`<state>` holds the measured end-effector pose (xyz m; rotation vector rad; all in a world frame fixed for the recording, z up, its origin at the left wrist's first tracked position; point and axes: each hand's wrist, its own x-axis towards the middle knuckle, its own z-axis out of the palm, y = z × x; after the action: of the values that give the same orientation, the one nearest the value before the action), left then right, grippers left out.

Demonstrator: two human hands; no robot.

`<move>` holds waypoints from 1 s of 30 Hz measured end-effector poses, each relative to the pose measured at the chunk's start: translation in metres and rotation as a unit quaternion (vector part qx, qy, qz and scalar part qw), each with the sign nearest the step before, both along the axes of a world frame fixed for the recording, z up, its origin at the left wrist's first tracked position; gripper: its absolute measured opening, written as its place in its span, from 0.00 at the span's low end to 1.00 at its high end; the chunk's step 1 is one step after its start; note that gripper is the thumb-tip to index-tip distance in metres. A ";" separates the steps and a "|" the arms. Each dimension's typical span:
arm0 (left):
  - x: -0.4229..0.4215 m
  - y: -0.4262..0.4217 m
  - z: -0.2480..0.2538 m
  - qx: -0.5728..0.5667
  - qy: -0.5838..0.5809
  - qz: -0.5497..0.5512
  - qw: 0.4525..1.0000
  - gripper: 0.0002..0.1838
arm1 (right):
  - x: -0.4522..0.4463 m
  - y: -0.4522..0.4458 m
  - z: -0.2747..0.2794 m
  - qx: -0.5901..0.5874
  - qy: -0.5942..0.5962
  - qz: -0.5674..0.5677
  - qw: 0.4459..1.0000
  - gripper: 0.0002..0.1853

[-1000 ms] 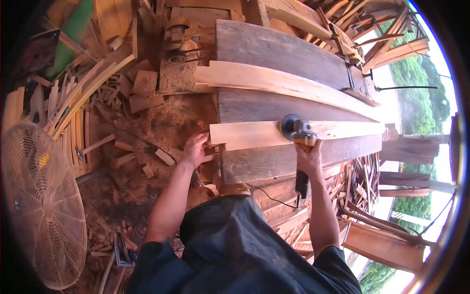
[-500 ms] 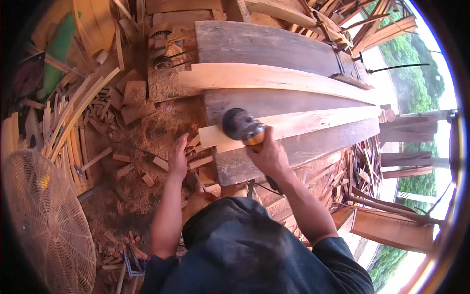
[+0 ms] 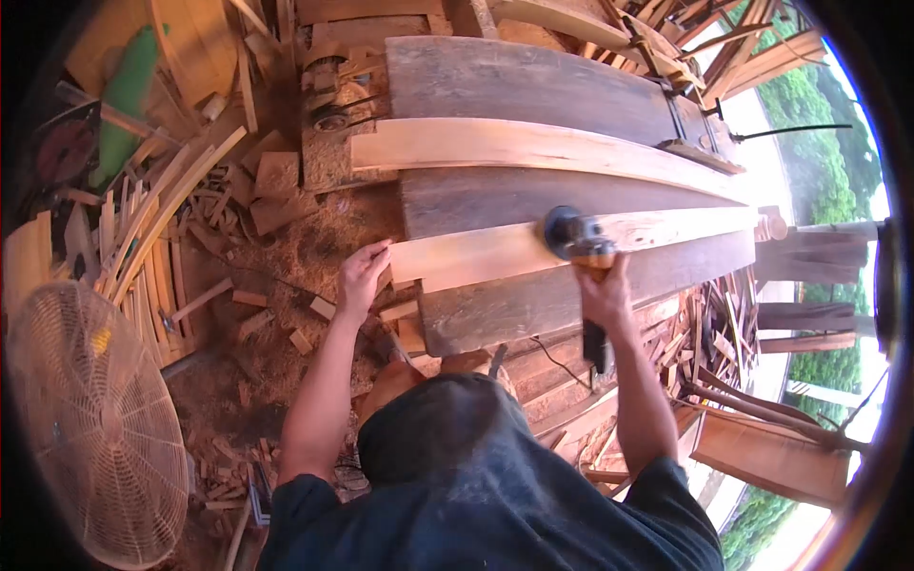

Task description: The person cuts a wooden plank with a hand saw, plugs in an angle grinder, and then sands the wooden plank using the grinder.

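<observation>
My right hand (image 3: pixel 606 293) is wrapped round a power tool (image 3: pixel 579 242) with a dark round disc. The disc lies over a pale board (image 3: pixel 476 255) near its middle. At the board's left end, my left hand (image 3: pixel 364 276) has its fingers closed on the corner. The pale board rests lengthwise on a dark workbench plank (image 3: pixel 533 309). A second pale board (image 3: pixel 514 145) lies farther back on the same dark surface, apart from the first.
A large fan (image 3: pixel 105 423) stands at the lower left. Offcuts and sawdust cover the floor (image 3: pixel 257 352), with a hammer (image 3: pixel 198 299) on wood at the left. Clamps (image 3: pixel 678 112) sit at the bench's far right. Stacked scrap wood (image 3: pixel 724 324) lies at the right.
Since half a second ago, the power tool has moved right along the board from near its left end. My left hand has gone from open beside the board to closed on its end.
</observation>
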<state>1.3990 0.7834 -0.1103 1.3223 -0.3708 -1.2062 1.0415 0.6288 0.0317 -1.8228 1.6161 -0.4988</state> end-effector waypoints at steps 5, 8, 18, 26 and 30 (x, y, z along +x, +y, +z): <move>0.008 -0.006 0.011 0.023 -0.023 -0.018 0.999 0.16 | 0.123 0.092 0.032 0.081 0.154 0.111 0.978 0.35; 0.009 -0.004 0.005 0.003 -0.022 -0.019 1.000 0.18 | 0.126 0.097 0.036 0.084 0.180 0.106 0.974 0.34; 0.009 -0.006 0.006 0.079 0.004 -0.011 0.997 0.29 | 0.146 0.116 0.044 0.167 0.187 0.107 0.962 0.34; -0.025 -0.042 0.011 0.061 -0.036 0.053 0.996 0.19 | 0.078 0.080 0.039 0.117 0.184 0.044 0.975 0.34; -0.048 -0.061 0.015 0.109 -0.139 0.094 0.980 0.19 | 0.001 0.031 0.033 0.081 0.163 -0.058 0.982 0.32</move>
<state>1.3508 0.7227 -0.0951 1.6849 -0.3092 -0.9234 1.0427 0.6593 0.0646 -1.7626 1.9276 -0.1141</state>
